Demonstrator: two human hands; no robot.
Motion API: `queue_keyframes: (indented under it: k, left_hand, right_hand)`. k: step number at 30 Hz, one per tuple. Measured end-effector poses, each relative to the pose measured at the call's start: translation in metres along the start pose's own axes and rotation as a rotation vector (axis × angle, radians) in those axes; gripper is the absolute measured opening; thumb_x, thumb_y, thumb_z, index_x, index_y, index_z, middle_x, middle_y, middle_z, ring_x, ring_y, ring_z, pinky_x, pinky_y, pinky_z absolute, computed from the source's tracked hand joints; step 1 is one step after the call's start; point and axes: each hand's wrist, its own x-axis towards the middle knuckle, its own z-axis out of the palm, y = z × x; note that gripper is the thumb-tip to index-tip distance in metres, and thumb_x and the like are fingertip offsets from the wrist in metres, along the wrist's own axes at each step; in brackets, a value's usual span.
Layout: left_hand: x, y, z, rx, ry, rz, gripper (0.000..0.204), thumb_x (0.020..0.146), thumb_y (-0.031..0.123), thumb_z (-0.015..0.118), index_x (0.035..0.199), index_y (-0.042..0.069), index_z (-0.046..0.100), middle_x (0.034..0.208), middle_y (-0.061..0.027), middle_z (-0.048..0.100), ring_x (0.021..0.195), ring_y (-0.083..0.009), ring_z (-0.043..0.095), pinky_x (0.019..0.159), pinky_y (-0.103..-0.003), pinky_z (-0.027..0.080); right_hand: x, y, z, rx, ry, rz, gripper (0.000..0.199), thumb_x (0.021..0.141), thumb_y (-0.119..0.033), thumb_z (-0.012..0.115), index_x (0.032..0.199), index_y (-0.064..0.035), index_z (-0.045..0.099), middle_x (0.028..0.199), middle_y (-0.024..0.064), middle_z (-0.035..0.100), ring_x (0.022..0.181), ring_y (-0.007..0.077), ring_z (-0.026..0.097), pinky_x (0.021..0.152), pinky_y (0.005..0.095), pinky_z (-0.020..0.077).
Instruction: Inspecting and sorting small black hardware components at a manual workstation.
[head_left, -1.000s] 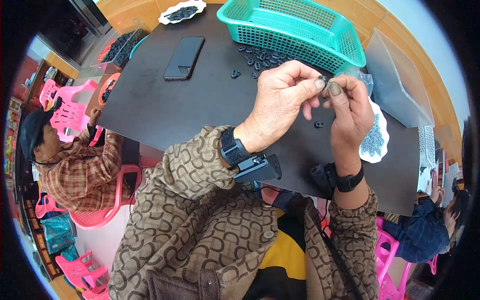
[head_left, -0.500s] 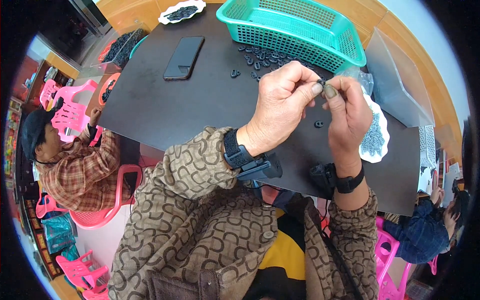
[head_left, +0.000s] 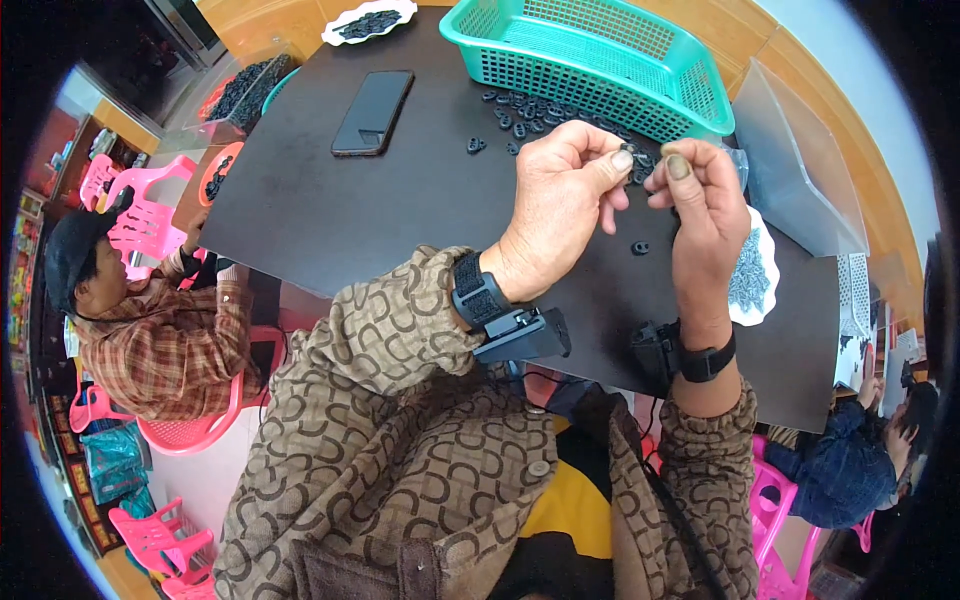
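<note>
In front of the green basket, my left hand [head_left: 565, 190] is closed in a pinch on a small black plastic piece [head_left: 627, 150], mostly covered by thumb and finger. My right hand [head_left: 700, 195] is just to its right, the two apart. Its thumb and forefinger are pressed together, and I cannot make out what lies between them. Behind both hands spreads a pile of small oval black plastic pieces [head_left: 535, 112], some showing two holes. One loose oval piece [head_left: 640, 248] lies between my wrists. By my right hand stands a white scalloped plate [head_left: 768, 300] of small thin grey pieces.
The green basket [head_left: 590, 75] and a clear plastic bin [head_left: 800, 165] stand at the table's back. A phone [head_left: 372, 113] and a plate of black pieces [head_left: 368, 25] are at left. People sit on the left [head_left: 165, 340] and far right [head_left: 850, 460], near pink chairs.
My hands have come apart; they were meeting at the small black piece. The right one has drawn slightly to the right, while the piece stays in my left fingers.
</note>
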Motion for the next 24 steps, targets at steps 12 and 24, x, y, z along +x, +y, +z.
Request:
queue_keyframes:
  k: [12, 24]
  left_hand:
    - [0.000, 0.017, 0.003, 0.194, -0.077, -0.056, 0.010, 0.120, 0.009, 0.085, 0.117, -0.001, 0.085, 0.098, -0.0039, 0.083, 0.081, -0.0120, 0.078, 0.064, -0.029, 0.062]
    - [0.000, 0.011, -0.005, 0.322, -0.104, 0.014, 0.009, 0.120, 0.010, 0.086, 0.115, 0.003, 0.085, 0.094, -0.0004, 0.081, 0.076, -0.0076, 0.075, 0.057, -0.024, 0.055]
  right_hand:
    - [0.000, -0.002, -0.005, -0.320, -0.057, -0.166, 0.011, 0.127, -0.010, 0.074, 0.124, 0.0001, 0.076, 0.109, 0.0023, 0.075, 0.095, 0.0097, 0.069, 0.084, 0.0280, 0.0580]
    - [-0.003, 0.007, 0.004, -0.389, -0.042, -0.249, 0.012, 0.128, -0.012, 0.074, 0.124, -0.0009, 0.075, 0.104, 0.0012, 0.074, 0.089, 0.0086, 0.066, 0.080, 0.0271, 0.0558]
